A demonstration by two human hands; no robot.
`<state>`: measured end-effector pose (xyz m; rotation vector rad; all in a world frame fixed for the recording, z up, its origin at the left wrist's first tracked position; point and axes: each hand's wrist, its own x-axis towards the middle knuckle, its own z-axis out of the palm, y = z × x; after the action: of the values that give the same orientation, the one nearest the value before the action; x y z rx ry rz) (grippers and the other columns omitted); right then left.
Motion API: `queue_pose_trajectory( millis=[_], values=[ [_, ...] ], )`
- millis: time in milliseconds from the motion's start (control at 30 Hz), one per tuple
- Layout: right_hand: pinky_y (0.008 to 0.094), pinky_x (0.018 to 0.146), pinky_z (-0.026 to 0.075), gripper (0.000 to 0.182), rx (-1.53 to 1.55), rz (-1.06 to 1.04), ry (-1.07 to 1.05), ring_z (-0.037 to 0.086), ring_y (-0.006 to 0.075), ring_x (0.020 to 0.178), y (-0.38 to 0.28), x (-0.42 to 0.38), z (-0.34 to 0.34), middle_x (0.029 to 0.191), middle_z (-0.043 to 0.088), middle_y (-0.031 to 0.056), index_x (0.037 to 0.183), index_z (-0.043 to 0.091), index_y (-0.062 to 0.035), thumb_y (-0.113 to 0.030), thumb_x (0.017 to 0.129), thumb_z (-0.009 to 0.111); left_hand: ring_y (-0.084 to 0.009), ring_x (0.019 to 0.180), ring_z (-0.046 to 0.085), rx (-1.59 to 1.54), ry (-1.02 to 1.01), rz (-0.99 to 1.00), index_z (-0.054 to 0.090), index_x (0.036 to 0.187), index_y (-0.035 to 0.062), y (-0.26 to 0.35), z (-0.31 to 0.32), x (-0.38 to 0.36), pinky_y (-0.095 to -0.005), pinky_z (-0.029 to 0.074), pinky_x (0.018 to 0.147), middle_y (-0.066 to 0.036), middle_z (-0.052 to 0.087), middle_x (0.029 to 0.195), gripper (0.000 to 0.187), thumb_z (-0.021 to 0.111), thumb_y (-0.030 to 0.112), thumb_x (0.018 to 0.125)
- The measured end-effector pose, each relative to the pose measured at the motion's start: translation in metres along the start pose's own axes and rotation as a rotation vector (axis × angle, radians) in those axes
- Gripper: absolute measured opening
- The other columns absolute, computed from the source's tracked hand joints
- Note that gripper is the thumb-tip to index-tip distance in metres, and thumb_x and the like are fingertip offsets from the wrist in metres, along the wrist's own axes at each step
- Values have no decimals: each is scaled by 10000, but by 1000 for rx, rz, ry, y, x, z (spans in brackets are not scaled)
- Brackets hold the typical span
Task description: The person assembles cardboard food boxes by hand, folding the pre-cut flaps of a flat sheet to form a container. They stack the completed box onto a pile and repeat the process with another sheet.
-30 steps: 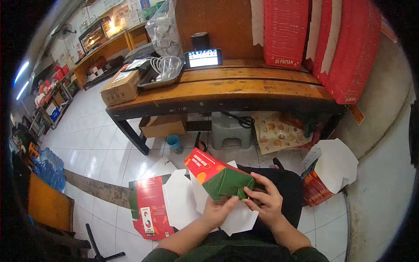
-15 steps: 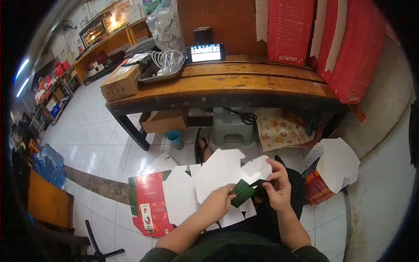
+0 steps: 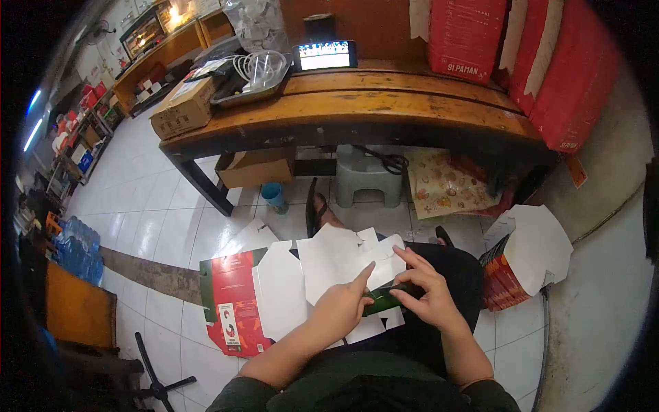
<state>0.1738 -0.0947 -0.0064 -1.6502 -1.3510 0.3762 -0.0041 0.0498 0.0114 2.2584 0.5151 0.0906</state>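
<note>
A cardboard box blank (image 3: 278, 292) lies spread across my lap, its white inner side up and partly cut into flaps. At its left end a red and green printed panel (image 3: 237, 302) shows. A green flap (image 3: 386, 300) of the blank is between my hands. My left hand (image 3: 340, 309) pinches the flap's left end, index finger extended over the white card. With thumb and fingers, my right hand (image 3: 427, 295) grips the flap's right end, close to a white folded-up part (image 3: 381, 257). My fingers hide some of the folds.
A stack of folded cartons (image 3: 525, 254) stands on the right. Ahead is a wooden bench (image 3: 329, 120) with a phone (image 3: 325, 55), a tray (image 3: 257, 86), and red packs (image 3: 470, 41). Beneath it are a grey stool (image 3: 369, 178) and a blue cup (image 3: 274, 197).
The green flap has been turned flatter and lower between my hands. My left index finger has stretched out. The head view has tilted slightly down.
</note>
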Motion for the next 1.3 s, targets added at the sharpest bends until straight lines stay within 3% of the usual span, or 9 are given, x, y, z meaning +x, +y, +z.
queue_pose_trajectory(
  millis=[367,500,600,733,833,900,967,1167,1300],
  values=[
    [467,1163,318,210,136,186,35,390,392,1446,5,-10,-14,1518,496,163,880,725,-55,-122,724,848,-374,806,664,190,0,204,272,1568,56,13,6,2,-474,515,756,-145,721,905,782,666,68,892],
    [495,1155,328,210,31,23,-41,351,417,1459,7,-21,-35,1550,461,127,910,745,-94,-177,750,852,-364,759,664,206,12,339,282,1557,29,27,9,7,-479,507,740,-115,705,829,762,654,120,898],
    [516,1156,319,290,166,-30,-48,347,421,1459,2,-32,-57,1557,441,151,944,739,-106,-252,735,877,-321,859,673,196,-88,485,471,1443,60,49,-3,10,-441,515,803,-82,702,900,586,629,106,881],
    [513,1136,349,398,-164,6,128,361,408,1451,-14,-53,-118,1542,452,172,960,709,-88,-266,660,901,-260,1087,629,261,-128,785,666,1034,112,72,-32,28,-447,472,1041,-71,675,1044,174,575,116,885],
    [467,1071,438,313,-212,170,278,529,393,1299,20,-93,-157,1467,525,217,817,633,-55,-122,618,866,-286,1227,599,485,119,881,697,1068,164,75,-32,58,-534,375,1141,-53,702,1148,225,701,123,847],
    [466,1037,465,186,-337,143,384,560,372,1269,20,-123,-179,1436,559,206,805,623,-39,-58,713,783,-328,1345,507,348,511,854,688,1052,164,87,-13,84,-561,290,1175,-67,658,1284,267,790,134,807],
    [465,1032,462,145,-451,122,567,566,371,1261,28,-141,-184,1420,575,192,843,628,-36,-43,758,745,-364,1354,480,135,623,920,656,1117,155,73,10,130,-542,309,1150,-114,621,1339,383,804,93,770],
    [458,996,443,157,-836,183,769,578,376,1156,72,-183,-197,1271,625,151,975,653,-33,-21,827,702,-384,1358,465,-56,-105,1182,569,1275,87,108,140,225,-491,413,1124,-156,543,1364,545,751,39,764],
    [460,911,442,163,-897,201,797,553,351,1005,112,-196,-196,1052,596,145,993,615,7,7,845,682,-380,1296,511,24,-166,1274,608,1236,78,133,208,255,-462,388,1139,-160,566,1322,488,757,112,773]
  ],
)
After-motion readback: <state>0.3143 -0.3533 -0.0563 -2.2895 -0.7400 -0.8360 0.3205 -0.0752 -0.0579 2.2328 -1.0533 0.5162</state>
